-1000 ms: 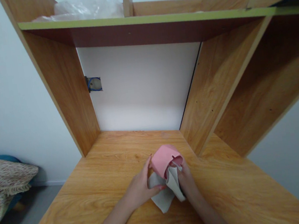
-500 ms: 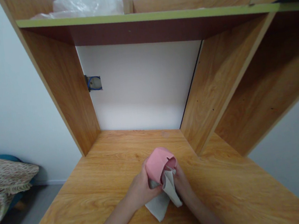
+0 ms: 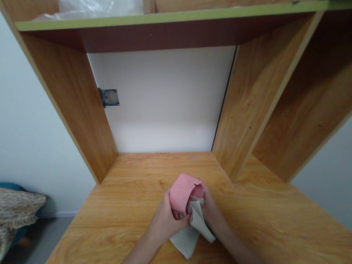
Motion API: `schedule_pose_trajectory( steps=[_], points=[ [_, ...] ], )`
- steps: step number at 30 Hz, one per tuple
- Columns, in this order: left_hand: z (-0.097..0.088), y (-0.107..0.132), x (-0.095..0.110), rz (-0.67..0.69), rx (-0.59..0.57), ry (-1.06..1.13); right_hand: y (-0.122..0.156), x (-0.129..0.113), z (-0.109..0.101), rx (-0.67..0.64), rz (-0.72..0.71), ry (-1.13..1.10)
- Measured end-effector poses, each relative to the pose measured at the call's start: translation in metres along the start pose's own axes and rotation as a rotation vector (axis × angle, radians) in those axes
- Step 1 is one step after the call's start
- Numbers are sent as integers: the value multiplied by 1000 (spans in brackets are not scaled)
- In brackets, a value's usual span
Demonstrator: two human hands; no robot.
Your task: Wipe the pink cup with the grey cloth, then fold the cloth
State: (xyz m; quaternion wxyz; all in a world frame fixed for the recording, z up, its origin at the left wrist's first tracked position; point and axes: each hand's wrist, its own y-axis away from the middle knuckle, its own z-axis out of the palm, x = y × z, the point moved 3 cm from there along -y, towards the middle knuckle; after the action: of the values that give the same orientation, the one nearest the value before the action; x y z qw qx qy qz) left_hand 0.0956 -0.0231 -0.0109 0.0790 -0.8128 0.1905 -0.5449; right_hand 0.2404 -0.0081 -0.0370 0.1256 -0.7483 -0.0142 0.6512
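A pink hollow container [image 3: 183,192] with a small notch in its rim is tilted on its side above the desk, its opening turned toward the lower right. My left hand [image 3: 167,219] is wrapped round its left side, thumb near the lower rim. A light grey cloth [image 3: 197,222] is bunched partly inside the opening, and its ends hang down below. My right hand [image 3: 209,206] is closed on the cloth at the opening's right side; its fingertips are hidden by the container and cloth.
The wooden desk top [image 3: 133,204] lies under my hands. Upright wooden panels [image 3: 71,105] stand left and right, with a shelf [image 3: 163,19] overhead holding clear plastic wrap [image 3: 104,4]. An uncovered socket box [image 3: 110,97] shows in the back wall. A blanket-covered chair [image 3: 9,206] stands at far left.
The pink container has shifted and turned slightly to the left in my hands. The cloth stays in its opening, moved only a little.
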Motion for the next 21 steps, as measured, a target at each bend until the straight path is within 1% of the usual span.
schedule_pose_trajectory(
  steps=[3, 6, 10, 13, 17, 21],
  points=[
    [-2, 0, -2, 6, 11, -36, -1, -3, -4, 7, 47, 39],
    [-4, -1, -2, 11, 6, -63, -1, -11, -8, 42, 62, 96],
    [-6, 0, 2, 20, -4, -79, -2, -19, -14, 86, 24, 187],
    [-7, 1, 5, 45, -20, -104, -2, -21, -18, 109, -7, 256],
    [-9, 4, 6, 97, -40, -163, -3, -19, -20, 91, -13, 315],
    [-11, 4, 3, 105, -67, -207, -3, -13, -18, 37, -23, 283]
  ],
)
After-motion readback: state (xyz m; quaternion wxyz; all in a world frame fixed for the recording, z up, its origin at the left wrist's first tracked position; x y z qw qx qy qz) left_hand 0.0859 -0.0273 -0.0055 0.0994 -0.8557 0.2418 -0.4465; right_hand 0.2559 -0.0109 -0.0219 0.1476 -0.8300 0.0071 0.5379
